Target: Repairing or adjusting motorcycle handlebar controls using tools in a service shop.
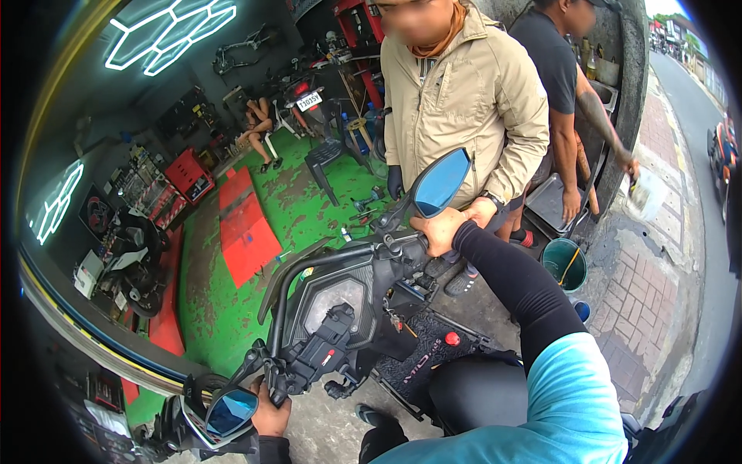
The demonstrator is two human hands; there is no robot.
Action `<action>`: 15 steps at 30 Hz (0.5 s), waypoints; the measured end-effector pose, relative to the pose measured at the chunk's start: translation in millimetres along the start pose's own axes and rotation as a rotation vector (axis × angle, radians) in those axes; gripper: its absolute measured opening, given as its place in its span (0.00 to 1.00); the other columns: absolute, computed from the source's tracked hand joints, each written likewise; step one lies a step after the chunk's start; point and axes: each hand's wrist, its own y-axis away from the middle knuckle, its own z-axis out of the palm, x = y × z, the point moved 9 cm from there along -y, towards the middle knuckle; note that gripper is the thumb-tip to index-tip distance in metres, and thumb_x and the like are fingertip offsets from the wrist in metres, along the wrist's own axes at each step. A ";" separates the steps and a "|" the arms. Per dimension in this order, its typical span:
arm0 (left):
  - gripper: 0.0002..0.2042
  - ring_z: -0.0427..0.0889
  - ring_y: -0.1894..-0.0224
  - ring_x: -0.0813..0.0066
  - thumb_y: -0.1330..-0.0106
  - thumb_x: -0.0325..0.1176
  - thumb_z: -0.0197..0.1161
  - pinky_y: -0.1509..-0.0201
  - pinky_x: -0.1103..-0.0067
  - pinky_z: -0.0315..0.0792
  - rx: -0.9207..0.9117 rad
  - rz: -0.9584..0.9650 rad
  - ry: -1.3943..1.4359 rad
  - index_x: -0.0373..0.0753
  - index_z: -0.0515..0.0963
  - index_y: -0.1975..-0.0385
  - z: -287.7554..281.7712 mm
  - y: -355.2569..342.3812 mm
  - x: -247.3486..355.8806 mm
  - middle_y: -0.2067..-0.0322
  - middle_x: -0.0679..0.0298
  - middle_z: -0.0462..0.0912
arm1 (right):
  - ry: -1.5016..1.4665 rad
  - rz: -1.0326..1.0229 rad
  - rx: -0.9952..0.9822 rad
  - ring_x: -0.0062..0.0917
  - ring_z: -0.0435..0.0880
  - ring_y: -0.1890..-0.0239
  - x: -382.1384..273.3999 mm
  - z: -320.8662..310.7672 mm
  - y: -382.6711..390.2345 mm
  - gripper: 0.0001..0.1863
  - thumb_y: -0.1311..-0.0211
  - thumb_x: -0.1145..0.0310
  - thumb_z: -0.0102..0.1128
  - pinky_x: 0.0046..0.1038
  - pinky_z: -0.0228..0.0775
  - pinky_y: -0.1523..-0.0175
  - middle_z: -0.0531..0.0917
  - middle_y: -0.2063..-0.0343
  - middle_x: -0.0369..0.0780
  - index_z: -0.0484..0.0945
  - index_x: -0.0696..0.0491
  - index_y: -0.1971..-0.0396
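Observation:
I am at a black motor scooter, its handlebar turned at a slant across the view. My right hand closes round the right handlebar grip, just below a blue-tinted mirror. At the lower left, my left hand is wrapped on the left grip, partly behind the other mirror. A black phone mount sits in the middle of the handlebar. Keys hang below the dash. Under them lies a dark floor mat with a red round thing on it.
A person in a beige jacket stands right at the scooter's front. Another in a dark shirt leans beside a pillar. Ahead left is a green-floored workshop with a red ramp and plastic chair. A green bucket stands right, near the road.

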 end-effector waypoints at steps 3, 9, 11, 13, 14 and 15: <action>0.34 0.68 0.38 0.44 0.57 0.36 0.69 0.33 0.62 0.63 -0.010 0.004 0.018 0.35 0.73 0.44 -0.7 -4.4 9.7 0.41 0.46 0.71 | -0.014 -0.040 0.084 0.43 0.84 0.61 14.8 15.6 1.5 0.27 0.65 0.62 0.67 0.41 0.76 0.55 0.84 0.70 0.48 0.78 0.54 0.58; 0.33 0.72 0.42 0.44 0.57 0.36 0.69 0.38 0.63 0.68 0.017 0.047 0.029 0.29 0.73 0.47 -3.3 -3.1 13.2 0.43 0.45 0.72 | 0.016 0.009 0.072 0.41 0.85 0.61 8.2 -1.0 3.8 0.27 0.66 0.62 0.66 0.40 0.76 0.58 0.84 0.68 0.46 0.77 0.52 0.59; 0.32 0.73 0.43 0.43 0.57 0.36 0.69 0.39 0.64 0.69 0.028 0.066 0.028 0.28 0.73 0.48 -4.3 -4.4 15.3 0.44 0.44 0.73 | 0.034 -0.083 0.127 0.42 0.84 0.62 1.7 -9.0 1.5 0.26 0.66 0.62 0.66 0.41 0.76 0.58 0.84 0.68 0.47 0.78 0.53 0.60; 0.32 0.73 0.43 0.43 0.57 0.36 0.69 0.39 0.63 0.68 0.018 0.058 0.027 0.28 0.73 0.48 -4.5 -4.5 13.3 0.44 0.43 0.73 | 0.010 0.011 0.040 0.43 0.83 0.57 7.0 3.3 4.6 0.27 0.66 0.60 0.68 0.41 0.74 0.52 0.84 0.66 0.48 0.79 0.54 0.59; 0.32 0.73 0.43 0.43 0.57 0.37 0.69 0.39 0.63 0.69 0.009 0.073 0.018 0.27 0.73 0.49 -3.7 -4.5 12.0 0.44 0.43 0.73 | 0.005 -0.009 0.095 0.43 0.83 0.56 6.8 1.4 7.0 0.28 0.66 0.60 0.68 0.41 0.74 0.51 0.84 0.65 0.48 0.79 0.55 0.59; 0.32 0.73 0.43 0.43 0.57 0.37 0.69 0.39 0.63 0.69 0.014 0.081 0.025 0.27 0.73 0.49 -4.5 -4.4 10.6 0.44 0.43 0.73 | 0.003 -0.029 0.148 0.43 0.83 0.55 7.6 -1.8 9.5 0.28 0.66 0.60 0.68 0.41 0.74 0.50 0.84 0.64 0.49 0.79 0.55 0.59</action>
